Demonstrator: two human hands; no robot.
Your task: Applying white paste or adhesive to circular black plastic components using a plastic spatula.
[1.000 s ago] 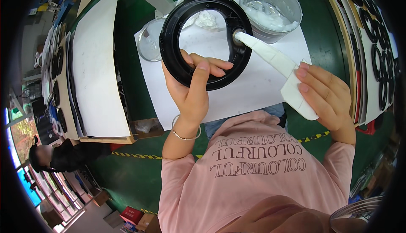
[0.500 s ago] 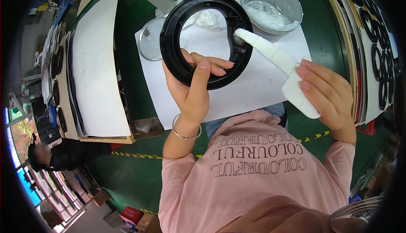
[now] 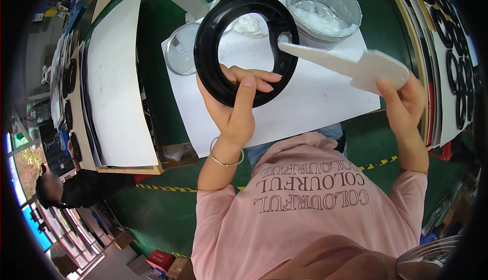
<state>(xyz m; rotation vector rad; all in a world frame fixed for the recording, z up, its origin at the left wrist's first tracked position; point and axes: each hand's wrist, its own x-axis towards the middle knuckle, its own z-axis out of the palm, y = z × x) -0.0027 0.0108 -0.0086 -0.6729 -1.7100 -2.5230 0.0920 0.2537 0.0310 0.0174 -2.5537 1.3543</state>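
Observation:
My left hand [image 3: 236,99] grips the lower rim of a black plastic ring-shaped part [image 3: 207,51], its thumb and fingers wrapped over the edge. The ring is held up above a white sheet on the table. In my right hand [image 3: 405,104] is a white spatula [image 3: 351,65], pinched by its wide end. The spatula's narrow tip meets a small round recess on the ring's right inner side, where some whitish material shows. Close behind the ring's right side stands a clear tub [image 3: 325,13] holding white grease-like paste.
A round clear lid [image 3: 181,51] and a crumpled white tissue [image 3: 250,26] lie on the white paper [image 3: 325,94]. Stacked boards [image 3: 117,82] stand at left; boards with black rings [image 3: 450,61] line the right. A person in dark clothes [image 3: 81,188] is at far left.
My right hand has turned the spatula, raising its wide end so it lies flatter, while the tip stays at the recess. The ring has shifted and tilted slightly in my left hand.

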